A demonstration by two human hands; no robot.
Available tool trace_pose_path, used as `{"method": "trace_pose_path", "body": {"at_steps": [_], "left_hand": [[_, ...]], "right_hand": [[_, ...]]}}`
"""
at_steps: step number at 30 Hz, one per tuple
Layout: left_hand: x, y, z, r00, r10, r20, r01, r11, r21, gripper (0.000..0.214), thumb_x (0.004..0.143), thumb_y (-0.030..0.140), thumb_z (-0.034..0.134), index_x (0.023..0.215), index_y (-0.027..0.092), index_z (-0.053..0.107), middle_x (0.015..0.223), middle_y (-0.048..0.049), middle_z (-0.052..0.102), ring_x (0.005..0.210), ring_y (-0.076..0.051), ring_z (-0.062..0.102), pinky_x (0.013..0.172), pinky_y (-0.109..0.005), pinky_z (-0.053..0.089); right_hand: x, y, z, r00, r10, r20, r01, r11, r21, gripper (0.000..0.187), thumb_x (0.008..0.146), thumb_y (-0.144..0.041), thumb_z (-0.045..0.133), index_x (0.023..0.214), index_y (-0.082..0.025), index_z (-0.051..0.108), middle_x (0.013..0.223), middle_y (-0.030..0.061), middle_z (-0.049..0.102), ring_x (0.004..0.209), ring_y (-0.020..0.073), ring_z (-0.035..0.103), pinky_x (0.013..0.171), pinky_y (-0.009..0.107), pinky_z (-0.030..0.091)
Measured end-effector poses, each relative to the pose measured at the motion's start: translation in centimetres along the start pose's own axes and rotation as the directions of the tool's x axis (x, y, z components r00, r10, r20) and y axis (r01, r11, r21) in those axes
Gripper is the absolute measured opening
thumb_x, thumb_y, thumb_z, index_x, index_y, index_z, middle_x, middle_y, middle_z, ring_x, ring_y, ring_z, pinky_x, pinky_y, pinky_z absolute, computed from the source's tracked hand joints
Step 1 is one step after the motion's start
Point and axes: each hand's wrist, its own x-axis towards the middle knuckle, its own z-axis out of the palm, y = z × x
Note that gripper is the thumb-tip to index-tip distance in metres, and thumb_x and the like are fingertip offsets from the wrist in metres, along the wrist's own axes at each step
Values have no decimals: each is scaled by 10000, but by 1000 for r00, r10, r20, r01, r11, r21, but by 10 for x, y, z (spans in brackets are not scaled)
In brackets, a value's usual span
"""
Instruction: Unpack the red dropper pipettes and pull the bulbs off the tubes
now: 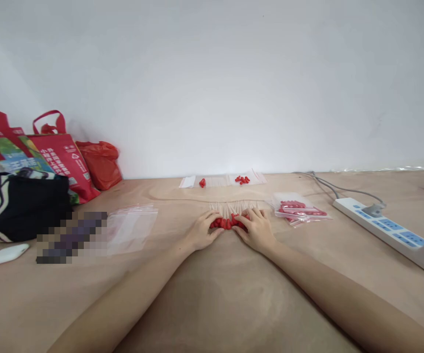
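A row of small red pieces (pixel 228 224) with thin pale sticks or threads fanning out behind them lies on the wooden table in the middle. My left hand (pixel 201 230) curves round the left end of this row, its fingers over the far side and the thumb on the near side. From the right, my right hand (pixel 258 229) grips the other end in the same way, thumb in front. Both hands rest low at the tabletop, and their fingers hide the row's outer pieces. Just right of my right hand are clear zip bags (pixel 302 211) with red pieces inside.
Near the wall lie clear bags with loose red pieces (pixel 242 180). Flat clear bags (pixel 134 223) lie left, beside a pixelated dark object (pixel 72 238). Shopping bags (pixel 64 162) and a black bag (pixel 24 206) stand far left. A power strip (pixel 388 230) with plugged-in cables lies right.
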Motion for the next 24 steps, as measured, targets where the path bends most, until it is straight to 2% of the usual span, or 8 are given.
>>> {"method": "trace_pose_path", "body": {"at_steps": [7,10,12,14,17,19,21,24], "left_hand": [[1,-4,-1,999,-13,-46,11,999,-46,195,751,243,562,935,182,546,1018,-66,585,970,-192,551,855,-345,444],[0,-7,-3,999,-30,-26,28,996,-79,156,756,253,557,890,175,544,985,-68,599,962,-193,559,840,-345,446],[0,-9,-5,1000,-24,0,24,995,-101,174,755,256,558,905,172,535,1005,-74,595,978,-193,553,850,-343,439],[-1,-10,-6,1000,-27,10,28,994,-108,180,758,249,550,919,173,529,1018,-75,588,975,-191,552,851,-343,435],[-1,-11,-6,999,-38,21,40,994,-100,161,764,241,533,913,180,526,1001,-66,586,932,-187,563,822,-340,442],[-1,-10,-7,999,-34,33,37,994,-101,166,762,245,532,916,184,520,999,-61,582,925,-184,561,821,-338,440],[0,-9,-7,999,-28,43,32,994,-108,194,751,278,550,918,186,512,1014,-62,575,940,-186,554,838,-338,431],[2,-7,-6,998,-41,53,46,994,-97,271,710,367,598,882,183,498,1001,-63,571,932,-199,552,814,-335,438]], "right_hand": [[-1,-1,-3,999,30,-36,-30,999,17,244,822,-390,468,913,-235,634,833,44,575,807,169,453,725,315,239],[0,13,-13,995,86,-51,-86,996,-7,277,830,-403,439,878,-224,645,852,51,579,824,172,460,751,324,249],[3,31,-21,980,193,-48,-196,978,-66,296,823,-409,435,869,-211,650,898,67,575,861,193,463,770,344,255],[6,55,-27,917,398,-14,-395,905,-155,332,800,-450,434,907,-215,643,967,84,559,918,236,458,793,386,264],[9,90,-33,724,681,111,-634,720,-284,462,764,-544,401,1015,-210,597,1048,119,527,972,296,460,812,459,283],[8,107,-34,616,766,184,-687,637,-350,537,738,-583,387,1066,-196,564,1072,139,517,986,321,466,818,496,292],[5,116,-34,559,801,215,-704,595,-388,573,722,-597,384,1100,-193,534,1087,146,512,1013,330,461,829,517,294],[3,120,-33,522,823,225,-715,566,-409,614,690,-623,396,1116,-198,517,1111,151,503,1052,337,445,841,529,301]]}}
